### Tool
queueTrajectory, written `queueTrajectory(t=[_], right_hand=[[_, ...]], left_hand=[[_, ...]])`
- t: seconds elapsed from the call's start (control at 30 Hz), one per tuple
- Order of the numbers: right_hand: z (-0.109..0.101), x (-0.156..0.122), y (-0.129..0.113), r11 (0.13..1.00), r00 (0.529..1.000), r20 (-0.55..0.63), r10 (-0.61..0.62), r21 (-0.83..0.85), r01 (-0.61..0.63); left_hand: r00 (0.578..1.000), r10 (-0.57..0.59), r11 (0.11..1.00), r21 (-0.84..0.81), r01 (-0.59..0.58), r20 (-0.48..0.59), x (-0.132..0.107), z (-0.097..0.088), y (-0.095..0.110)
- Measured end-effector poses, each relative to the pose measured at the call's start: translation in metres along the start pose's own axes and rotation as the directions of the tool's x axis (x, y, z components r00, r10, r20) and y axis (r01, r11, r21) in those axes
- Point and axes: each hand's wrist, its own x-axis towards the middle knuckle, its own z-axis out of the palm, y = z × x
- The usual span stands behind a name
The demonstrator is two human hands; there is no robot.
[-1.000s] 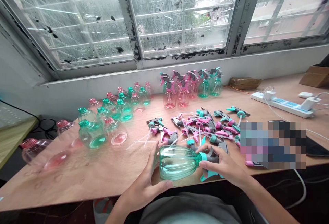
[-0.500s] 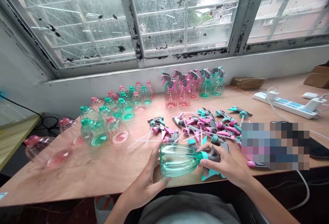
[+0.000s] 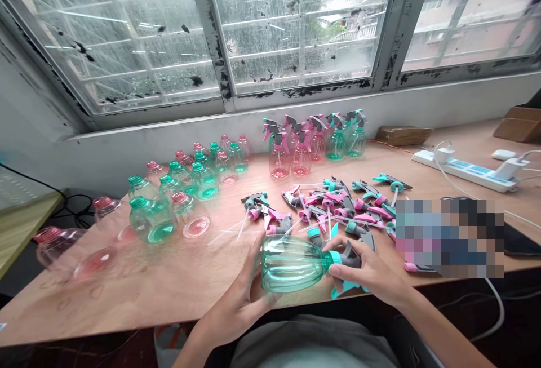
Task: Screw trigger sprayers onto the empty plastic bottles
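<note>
A clear green spray bottle (image 3: 291, 264) lies sideways between my hands, above the table's front edge. Its base rests in my left hand (image 3: 240, 295), whose fingers and thumb wrap around it. At the neck, my right hand (image 3: 363, 269) is closed on the grey and turquoise spray head (image 3: 344, 258), which sits on the bottle's mouth. Part of the trigger shows below my right fingers. Just beyond the bottle, loose pink, turquoise and grey spray heads (image 3: 327, 204) with thin white tubes lie in a heap.
Open green and pink bottles (image 3: 196, 221) stand in rows on the left. Several bottles with heads fitted (image 3: 279, 159) stand by the wall. To the right are a white power strip (image 3: 465, 171), a brown package (image 3: 403, 134), a cardboard box (image 3: 518, 124) and a blurred-out patch.
The view has shifted slightly. Both hands keep the same hold on the bottle, with hardly any visible movement.
</note>
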Motion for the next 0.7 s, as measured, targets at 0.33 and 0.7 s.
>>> queueTrajectory(t=[0.33,0.7], right_hand=[[-0.0002,0.0011,0.0001,1.000,0.999,0.034,-0.016,0.025,0.015],[-0.0023,0.0018,0.0025,0.999,0.999,0.047,-0.021,0.031,0.020]], left_hand=[[0.999,-0.044,0.998,-0.032,0.045,0.018,-0.0016,-0.0001,0.0001],[1.000,0.006,1.000,-0.006,-0.006,0.006,0.0004,0.0012,0.0010]])
